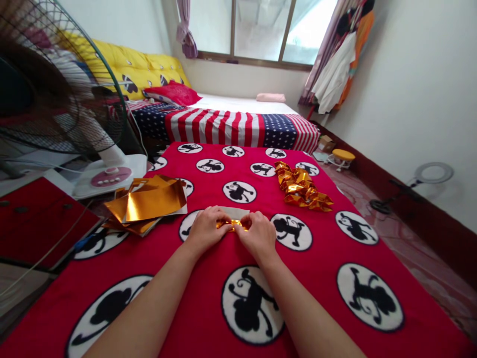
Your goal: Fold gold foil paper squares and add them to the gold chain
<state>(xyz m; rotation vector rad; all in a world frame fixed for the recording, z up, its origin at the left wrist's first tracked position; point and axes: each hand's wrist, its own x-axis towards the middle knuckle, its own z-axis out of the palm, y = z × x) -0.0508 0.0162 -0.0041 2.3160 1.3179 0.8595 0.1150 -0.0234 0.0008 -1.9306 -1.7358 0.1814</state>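
Observation:
Both hands are together on the red cloth around one sheet of gold foil paper. Its near edge is folded or rolled into a narrow gold strip, while the pale back shows beyond the fingers. My left hand pinches the left part of the strip between thumb and fingers. On the right part, my right hand is closed in the same way, the thumbs almost meeting. A loose stack of flat gold foil sheets lies to the left. Folded gold paper pieces are heaped at the right.
A standing fan is close on the left, beside a red panel. Beyond the cloth is a bed with a striped, starred cover. A yellow stool and a ring light stand on the floor at right.

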